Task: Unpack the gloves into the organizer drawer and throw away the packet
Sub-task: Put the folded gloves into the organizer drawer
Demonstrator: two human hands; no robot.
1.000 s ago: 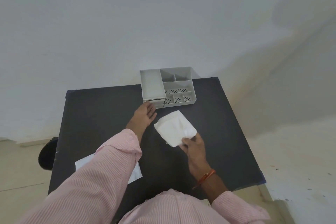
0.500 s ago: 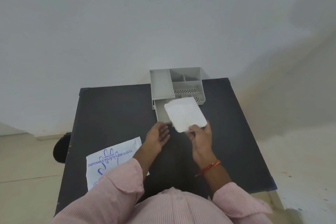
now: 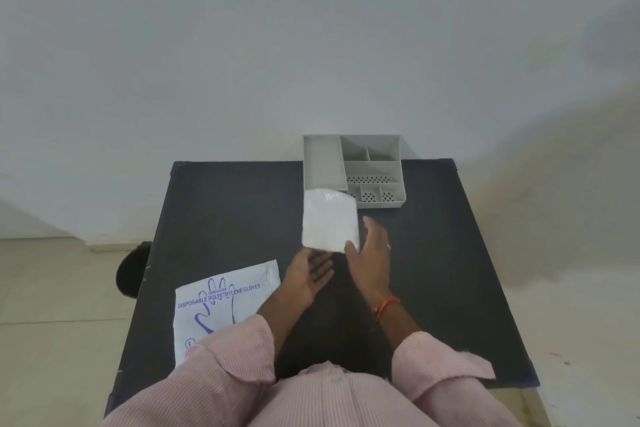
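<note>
Head view: gloves (image 3: 329, 224) lie out of the packet (image 3: 221, 302) over the drawer — my right hand (image 3: 369, 255) pinches their corner, left hand (image 3: 310, 272) open; packet undiscarded.

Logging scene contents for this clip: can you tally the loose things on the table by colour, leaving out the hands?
White: 2, the glove stack and the printed packet
Grey: 1, the organizer
Total: 3, all on the black table. The dark round thing by the table's left edge is off the table and not counted.
</note>
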